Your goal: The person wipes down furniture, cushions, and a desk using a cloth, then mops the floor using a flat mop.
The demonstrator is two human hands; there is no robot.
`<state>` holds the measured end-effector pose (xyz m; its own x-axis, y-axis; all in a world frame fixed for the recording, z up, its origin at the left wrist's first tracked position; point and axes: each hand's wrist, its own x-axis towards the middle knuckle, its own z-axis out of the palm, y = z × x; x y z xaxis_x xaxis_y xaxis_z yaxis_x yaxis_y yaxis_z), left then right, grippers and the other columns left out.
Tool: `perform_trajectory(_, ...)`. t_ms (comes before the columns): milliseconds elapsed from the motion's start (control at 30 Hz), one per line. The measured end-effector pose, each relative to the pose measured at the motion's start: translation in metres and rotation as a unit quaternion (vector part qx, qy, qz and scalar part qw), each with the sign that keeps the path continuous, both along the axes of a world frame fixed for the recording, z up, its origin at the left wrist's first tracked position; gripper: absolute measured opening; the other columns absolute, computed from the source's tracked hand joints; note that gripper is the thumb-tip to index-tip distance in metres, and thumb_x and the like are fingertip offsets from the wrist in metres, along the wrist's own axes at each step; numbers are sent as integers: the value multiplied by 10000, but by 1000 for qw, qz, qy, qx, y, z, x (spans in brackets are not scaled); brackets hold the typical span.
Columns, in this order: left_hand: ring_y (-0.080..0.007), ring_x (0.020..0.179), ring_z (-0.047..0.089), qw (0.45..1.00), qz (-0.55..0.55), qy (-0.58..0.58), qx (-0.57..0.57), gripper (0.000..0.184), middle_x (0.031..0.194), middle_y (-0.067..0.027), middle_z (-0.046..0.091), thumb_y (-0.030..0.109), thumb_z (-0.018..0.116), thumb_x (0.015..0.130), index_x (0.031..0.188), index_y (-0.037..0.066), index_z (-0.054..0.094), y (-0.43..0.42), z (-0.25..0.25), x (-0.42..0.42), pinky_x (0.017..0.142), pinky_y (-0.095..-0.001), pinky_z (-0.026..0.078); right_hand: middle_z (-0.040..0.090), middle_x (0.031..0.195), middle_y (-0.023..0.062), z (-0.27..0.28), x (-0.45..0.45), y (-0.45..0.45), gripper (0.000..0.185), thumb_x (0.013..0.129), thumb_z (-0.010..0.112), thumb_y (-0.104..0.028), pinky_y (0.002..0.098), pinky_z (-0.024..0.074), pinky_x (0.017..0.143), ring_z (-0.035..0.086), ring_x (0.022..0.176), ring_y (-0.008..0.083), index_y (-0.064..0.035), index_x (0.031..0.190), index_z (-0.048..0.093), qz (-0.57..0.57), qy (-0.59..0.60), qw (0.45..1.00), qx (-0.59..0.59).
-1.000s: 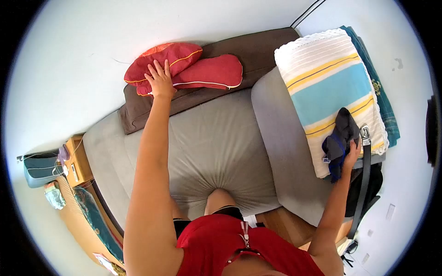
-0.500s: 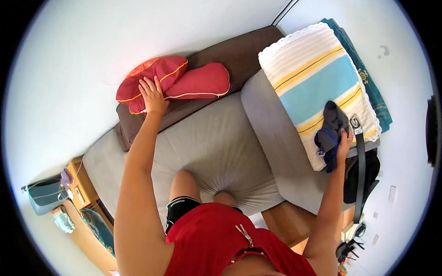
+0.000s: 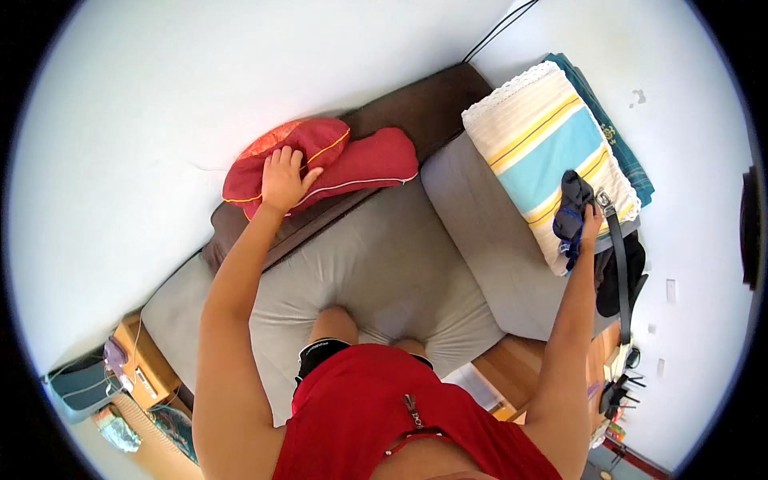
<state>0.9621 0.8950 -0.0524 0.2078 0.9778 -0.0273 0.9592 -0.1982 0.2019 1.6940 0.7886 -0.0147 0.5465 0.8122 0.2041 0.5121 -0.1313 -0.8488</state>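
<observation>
Two red pillows lean on the brown sofa back; one (image 3: pixel 248 172) has yellow piping, the other (image 3: pixel 376 160) white piping. My left hand (image 3: pixel 286 182) rests on the yellow-piped one, fingers spread. At the right, my right hand (image 3: pixel 590 224) has its fingers closed on a dark grey cloth (image 3: pixel 573 204) with blue trim. That cloth lies over a folded white, yellow and blue blanket (image 3: pixel 552 156) on the sofa's arm. Right beside this hand is a black belt (image 3: pixel 618 260) with a silver buckle, hanging down past the blanket.
The grey sofa seat (image 3: pixel 384 256) lies in front of me, with my knees against it. Teal fabric (image 3: pixel 624 156) sits behind the blanket. A small wooden cabinet (image 3: pixel 148 368) and a blue-grey bin (image 3: pixel 80 388) stand at the left. Black items hang below the blanket.
My view has shifted and turned. My left hand has moved a little across the yellow-piped pillow, its thumb now out to the side. My right hand still has the grey cloth.
</observation>
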Motion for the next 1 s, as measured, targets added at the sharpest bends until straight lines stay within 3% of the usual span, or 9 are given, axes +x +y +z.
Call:
perform_trajectory(100, -372, 1159, 482, 967, -51, -69, 239, 690, 1241, -196, 520, 531, 648, 837, 1265, 9, 506, 10, -35, -8, 1010, -502, 369, 669, 1040, 115, 5, -9, -1, 386, 918, 574, -179, 323, 460, 875, 598, 947, 216, 87, 1198, 598, -16, -49, 999, -5)
perform_trajectory(300, -344, 1437, 289, 982, -27, -38, 182, 956, 1503, -220, 364, 617, 645, 801, 1413, -66, 372, 4, -42, 14, 1169, -506, 225, 674, 1023, 216, 44, -104, -2, 330, 928, 549, -208, 388, 477, 842, 636, 922, 305, 44, 1128, 621, -196, -316, 921, -112)
perform_trajectory(367, -343, 1445, 275, 983, -33, -44, 177, 978, 1522, -228, 333, 622, 640, 804, 1433, -68, 349, 5, -43, 13, 1172, -505, 219, 677, 970, 211, 63, -179, 1, 310, 933, 550, -213, 407, 488, 810, 640, 873, 330, 36, 1103, 618, -141, -275, 951, 24)
perform_trajectory(500, -368, 1459, 232, 984, -53, -67, 159, 978, 1543, -255, 283, 617, 624, 817, 1445, -73, 333, 6, -44, 12, 1182, -490, 203, 660, 949, 112, 38, -300, 16, 308, 903, 583, -174, 334, 480, 804, 595, 860, 197, 30, 1129, 626, -40, -63, 993, -94)
perform_trajectory(633, -397, 1447, 249, 986, -67, -26, 153, 994, 1549, -269, 259, 612, 620, 823, 1453, -88, 300, 8, -44, 14, 1175, -484, 230, 667, 974, 69, -7, -400, 72, 301, 910, 636, -181, 279, 477, 822, 596, 886, 146, 26, 1128, 640, 69, 274, 955, -92)
perform_trajectory(733, -399, 1451, 242, 983, -69, -17, 169, 989, 1549, -270, 261, 611, 620, 832, 1441, -102, 308, 10, -50, 15, 1174, -478, 233, 653, 1022, 37, 21, -448, 126, 293, 914, 639, -150, 257, 472, 856, 589, 936, 108, 14, 1157, 623, 83, 385, 917, -55)
perform_trajectory(800, -397, 1456, 234, 983, -69, -14, 171, 994, 1550, -269, 261, 611, 625, 831, 1442, -104, 302, 8, -55, 17, 1175, -475, 230, 641, 1140, 110, -2, -442, 166, 414, 909, 648, -218, 298, 460, 907, 605, 998, 203, -2, 1255, 578, 91, 371, 924, 17)
perform_trajectory(867, -396, 1457, 233, 982, -66, -10, 177, 992, 1550, -269, 260, 611, 621, 837, 1446, -101, 295, 10, -55, 17, 1175, -475, 229, 536, 1309, 165, -8, -432, 197, 534, 894, 665, -277, 398, 440, 972, 548, 1137, 303, -59, 1355, 504, -15, 124, 989, -75)
perform_trajectory(1000, -389, 1452, 251, 983, -60, -5, 176, 981, 1549, -259, 272, 617, 616, 836, 1447, -85, 304, 12, -59, 15, 1170, -475, 241, 250, 1545, 218, -49, -443, 225, 715, 869, 675, -404, 651, 355, 1019, 306, 1363, 484, -208, 1484, 368, -42, -286, 952, -99)
